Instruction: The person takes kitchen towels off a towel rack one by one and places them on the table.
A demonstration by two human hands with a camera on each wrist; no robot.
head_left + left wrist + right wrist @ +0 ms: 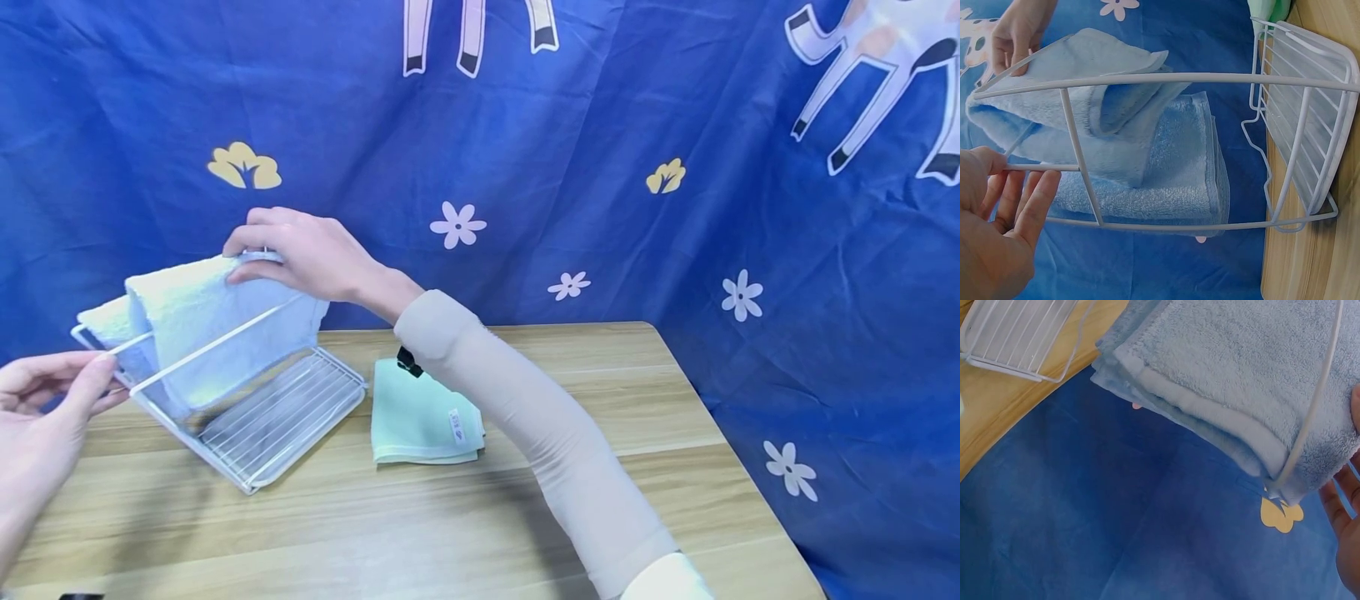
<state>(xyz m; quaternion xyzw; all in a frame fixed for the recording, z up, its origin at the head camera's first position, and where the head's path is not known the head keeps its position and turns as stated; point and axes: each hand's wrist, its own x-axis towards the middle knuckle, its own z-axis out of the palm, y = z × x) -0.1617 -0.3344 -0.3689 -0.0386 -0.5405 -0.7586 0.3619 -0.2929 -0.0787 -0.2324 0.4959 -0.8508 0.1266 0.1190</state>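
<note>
A white wire rack with a shallow tray at its base stands on the left of the table. Over its upper bars hangs a folded light blue towel, several layers thick in the left wrist view. My left hand pinches a short bar at the rack's near top end between thumb and fingers. Across the rack, my right hand holds the towel's upper edge by the far top bar, thumb on the near side and fingers behind. The right wrist view shows the towel's layered edge hanging past a white bar.
Right of the rack lies a folded mint green cloth with a small white label, partly under my right forearm. A blue patterned curtain closes off the back and right. The wooden table ends at a rounded far right corner.
</note>
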